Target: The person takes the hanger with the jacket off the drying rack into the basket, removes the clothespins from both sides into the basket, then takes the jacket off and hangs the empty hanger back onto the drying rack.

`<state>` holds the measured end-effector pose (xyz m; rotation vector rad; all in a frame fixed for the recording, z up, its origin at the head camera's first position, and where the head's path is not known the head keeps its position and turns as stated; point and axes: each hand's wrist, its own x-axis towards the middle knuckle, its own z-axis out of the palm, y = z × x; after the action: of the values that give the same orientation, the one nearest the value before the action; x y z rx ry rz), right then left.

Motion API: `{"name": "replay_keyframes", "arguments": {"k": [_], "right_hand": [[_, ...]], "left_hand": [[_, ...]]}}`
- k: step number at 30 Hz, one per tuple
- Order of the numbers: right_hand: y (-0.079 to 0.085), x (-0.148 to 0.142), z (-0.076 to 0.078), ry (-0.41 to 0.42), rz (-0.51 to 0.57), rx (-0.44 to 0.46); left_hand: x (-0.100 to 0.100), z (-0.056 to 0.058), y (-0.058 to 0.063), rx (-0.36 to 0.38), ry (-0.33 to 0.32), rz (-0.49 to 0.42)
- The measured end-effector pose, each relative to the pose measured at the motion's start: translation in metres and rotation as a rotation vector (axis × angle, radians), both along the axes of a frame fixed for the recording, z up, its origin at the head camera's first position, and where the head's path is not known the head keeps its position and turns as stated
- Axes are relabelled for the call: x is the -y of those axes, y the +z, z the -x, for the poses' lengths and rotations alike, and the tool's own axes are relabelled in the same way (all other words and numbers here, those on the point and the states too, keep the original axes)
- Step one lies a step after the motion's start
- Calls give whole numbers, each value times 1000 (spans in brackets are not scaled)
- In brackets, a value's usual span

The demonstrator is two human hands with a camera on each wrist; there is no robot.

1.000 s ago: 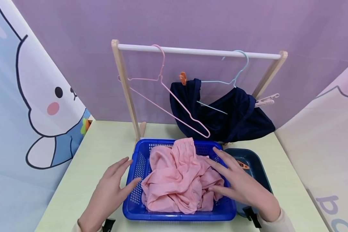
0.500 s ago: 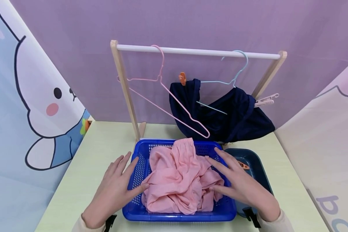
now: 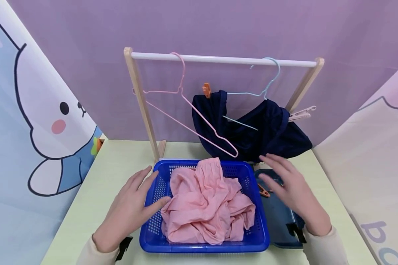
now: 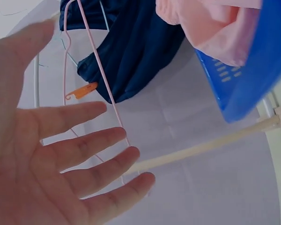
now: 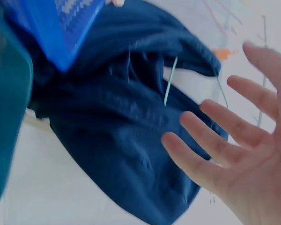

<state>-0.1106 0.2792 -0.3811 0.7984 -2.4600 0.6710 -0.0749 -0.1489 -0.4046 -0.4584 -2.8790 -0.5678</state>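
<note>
The left hand is held with fingers and thumb spread, at the lower left of the head view. Nothing is gripped by it: in the left wrist view the palm is seen bare. Its thumb is brought over the basket's left rim, close to the pink cloth; whether cloth is touched cannot be told. The right hand is likewise spread, with nothing held, above the dark tray at the lower right. By that tray, an orange clothespin is kept, partly masked by the hand's edge, apparently so that loose pins are gathered in one place.

Between the hands, at the lower centre, the crumpled pink cloth is piled in the blue basket, whose raised sides seem to keep it from spilling onto the table.

Farther out, across the upper centre, a white bar is carried by wooden legs. From its left part a pink hanger is hung bare. From its right part a light blue hanger is hung, with a dark blue garment draped on it; the orange clip and the pale pink clip are set near its two ends, presumably to stop it slipping.
</note>
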Motion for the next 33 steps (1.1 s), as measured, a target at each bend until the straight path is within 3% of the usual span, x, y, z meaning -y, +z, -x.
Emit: {"name": "replay_keyframes", "arguments": {"k": [7, 10, 16, 21, 33], "right_hand": [[19, -25, 22, -194, 97, -199], [23, -33, 30, -277, 142, -256], [33, -47, 50, -374, 188, -256], [39, -50, 64, -426, 167, -260], [41, -52, 75, -441, 110, -251]], "left_hand": [[-5, 14, 13, -137, -45, -132], [-8, 20, 19, -158, -74, -190], [-17, 30, 27, -132, -91, -213], [-23, 35, 30, -130, -126, -217], [-29, 41, 36, -91, -123, -234]]}}
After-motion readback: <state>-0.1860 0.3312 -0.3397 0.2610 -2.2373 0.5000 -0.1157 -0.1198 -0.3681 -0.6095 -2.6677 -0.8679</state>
